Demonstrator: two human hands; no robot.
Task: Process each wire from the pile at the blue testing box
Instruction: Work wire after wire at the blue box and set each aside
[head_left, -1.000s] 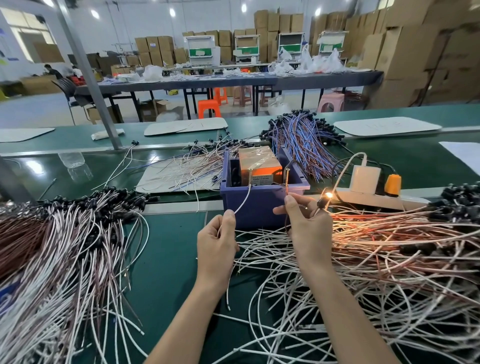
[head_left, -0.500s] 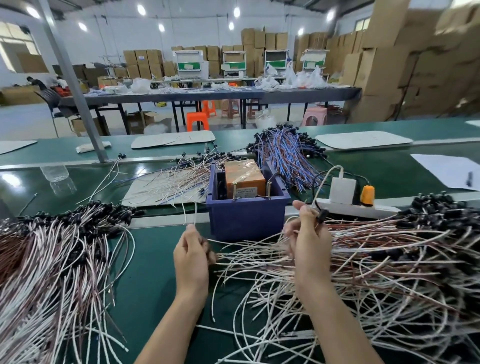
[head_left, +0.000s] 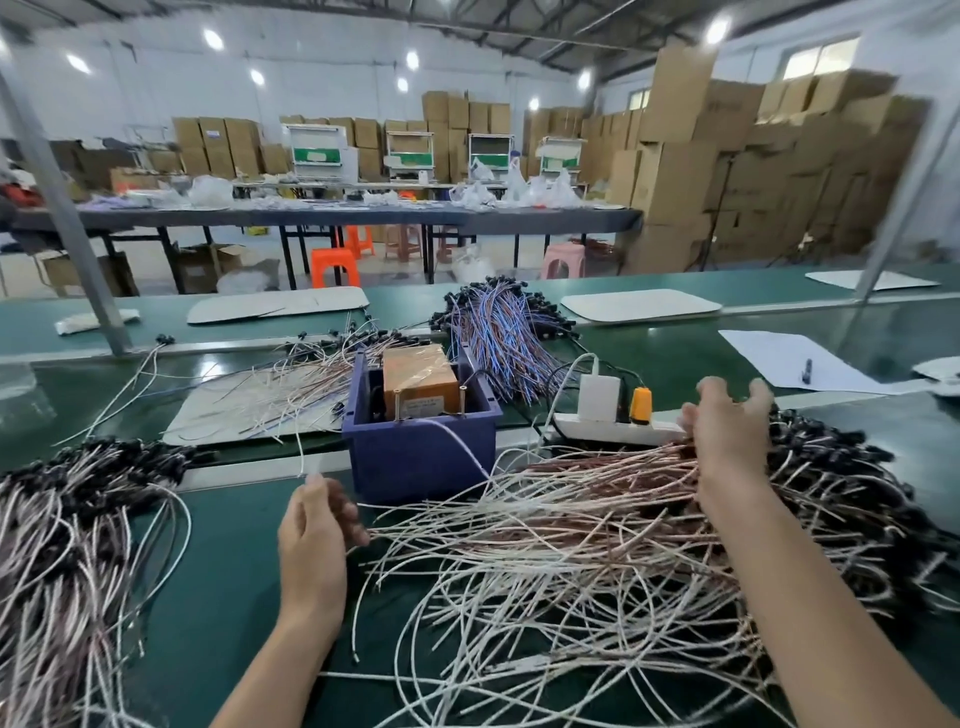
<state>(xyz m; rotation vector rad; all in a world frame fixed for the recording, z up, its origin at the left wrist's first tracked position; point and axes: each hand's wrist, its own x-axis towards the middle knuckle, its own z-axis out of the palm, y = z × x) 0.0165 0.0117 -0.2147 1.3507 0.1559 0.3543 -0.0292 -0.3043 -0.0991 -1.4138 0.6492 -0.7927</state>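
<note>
left hand (head_left: 311, 540): near edge of the bench (head_left: 228, 597), just front-left of the blue testing box (head_left: 421, 457)
left fingers (head_left: 349, 519): clenched, thumb and fingertips pinching one white wire (head_left: 300, 452); the wire runs up from the pinch and is motion-blurred
right hand (head_left: 730, 436): over the far right end of the wire pile (head_left: 571, 551), at its black connector ends, just beside the power strip (head_left: 613, 432)
right fingers (head_left: 712, 387): released, spread and lightly bent, blurred; nothing visibly grasped
wire pile: white and reddish leads fanned across the bench between the two forearms, reaching the front right of the box
box: open-top, bench centre; orange unit (head_left: 415, 376) inside with two upright brass posts (head_left: 398, 406) at its front; one white lead hangs over the front rim
second pile (head_left: 67, 525): white/brown leads with black ends, far left, well apart from the box
blue-red bundle (head_left: 498, 338): behind the box
power strip: white adapter (head_left: 600, 397) and orange plug (head_left: 641, 405) seated in it
</note>
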